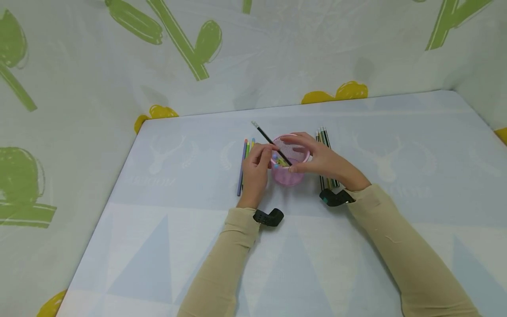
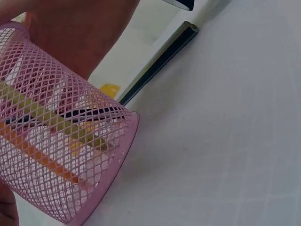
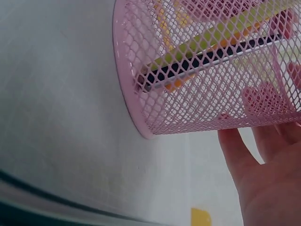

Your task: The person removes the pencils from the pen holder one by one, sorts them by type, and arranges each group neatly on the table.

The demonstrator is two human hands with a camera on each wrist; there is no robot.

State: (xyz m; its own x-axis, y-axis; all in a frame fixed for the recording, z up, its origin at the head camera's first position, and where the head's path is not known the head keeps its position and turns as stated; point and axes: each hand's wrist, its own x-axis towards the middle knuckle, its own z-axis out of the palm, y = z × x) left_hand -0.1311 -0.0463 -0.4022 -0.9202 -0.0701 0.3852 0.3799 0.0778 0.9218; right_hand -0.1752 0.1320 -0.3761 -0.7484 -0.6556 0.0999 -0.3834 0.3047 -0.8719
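My left hand pinches a black pencil with a pale eraser end pointing up and to the far left. Its lower part slants over the opening of a pink mesh pencil cup. Around the right side of that cup my right hand is curled, thumb on the near rim and fingers at the far rim. Through the mesh in the right wrist view show a yellow-green stick and a dark one. An orange stick appears inside in the left wrist view.
Several black pencils lie side by side right of the cup, partly under my right hand. Coloured pens, one of them blue-purple, lie beside my left hand. A pale patterned cloth covers the table, and a leaf-print backdrop rises behind.
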